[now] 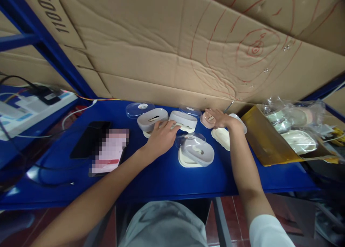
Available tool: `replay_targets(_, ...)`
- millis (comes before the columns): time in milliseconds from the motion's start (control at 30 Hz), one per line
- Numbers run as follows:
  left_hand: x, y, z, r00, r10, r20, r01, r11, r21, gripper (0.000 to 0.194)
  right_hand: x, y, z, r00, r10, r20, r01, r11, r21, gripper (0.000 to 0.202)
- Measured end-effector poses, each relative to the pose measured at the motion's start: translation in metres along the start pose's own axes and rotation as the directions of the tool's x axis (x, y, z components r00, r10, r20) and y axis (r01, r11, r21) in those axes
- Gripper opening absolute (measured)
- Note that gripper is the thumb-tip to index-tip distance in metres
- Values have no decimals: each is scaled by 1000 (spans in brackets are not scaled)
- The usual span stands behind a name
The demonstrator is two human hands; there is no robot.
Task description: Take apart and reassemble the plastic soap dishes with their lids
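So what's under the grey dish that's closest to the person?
A cream tray sticks out from under the grey dish. The dish covers the rest of the tray, so I can't tell what's hidden there.

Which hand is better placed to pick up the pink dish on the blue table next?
Probably the right hand: its fingers are already over the pink dish. The left hand is farther off, beside the grey dishes.
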State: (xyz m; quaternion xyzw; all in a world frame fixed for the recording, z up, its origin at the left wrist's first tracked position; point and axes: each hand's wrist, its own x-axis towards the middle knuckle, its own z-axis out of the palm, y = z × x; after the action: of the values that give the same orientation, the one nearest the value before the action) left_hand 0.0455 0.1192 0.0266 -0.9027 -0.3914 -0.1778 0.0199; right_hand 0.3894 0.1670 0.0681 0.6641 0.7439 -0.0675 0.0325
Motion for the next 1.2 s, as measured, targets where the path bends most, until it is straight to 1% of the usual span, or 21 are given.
replay_targets(67, 0, -1, 0, 1000, 1, -2, -1, 1000, -4, 39, 2, -1, 3, 998, 51, 28, -51, 999, 8, 104)
replay_targets(167, 0, -2, 1, 1000, 3, -2, -3, 1000, -12, 39, 3, -3, 4, 993, 101, 62, -102, 995, 17, 105)
replay_targets(300, 0, -3, 2, 1000, 10, 4, -10, 1000, -18, 39, 2, -4, 2, 992, 111, 56, -113, 993, 35, 104)
replay_targets(400, 0, -4, 4, 1000, 18, 14, -18, 1000, -14, 38, 1, -7, -1, 994, 108, 33, -110, 993, 49, 99)
replay_targets(533, 0, -4, 6, 999, 24, 23, -24, 1000, -3, 37, 3, -13, -5, 995, 98, -9, -97, 992, 75, 85)
replay_targets(700, -1, -3, 7, 999, 37, 34, -37, 999, -6, 38, 5, -18, -8, 994, 72, -83, -62, 992, 110, 57)
replay_targets(867, -2, -2, 6, 999, 41, 33, -41, 999, -17, 40, 2, -19, -19, 962, 144, -233, -127, 988, 87, 42)
replay_targets(933, -2, -2, 6, 999, 43, 30, -43, 999, -12, 40, -1, -21, -25, 957, 150, -247, -134, 988, 81, 39)
replay_targets(1000, -2, -1, 5, 999, 46, 29, -46, 999, -10, 40, -6, -26, -28, 978, 112, -178, -97, 991, 88, 35)
replay_targets(1067, -2, -1, 5, 998, 48, 31, -47, 999, -11, 40, -11, -33, -26, 997, 60, -41, -56, 993, 101, 28)
replay_targets(1133, -2, -1, 4, 998, 49, 32, -48, 999, -11, 40, -16, -40, -20, 995, 21, 102, -32, 994, 109, 26)
replay_targets(1200, -2, -1, 3, 998, 50, 32, -49, 999, -10, 40, -19, -46, -14, 980, -5, 199, -18, 993, 115, 33)
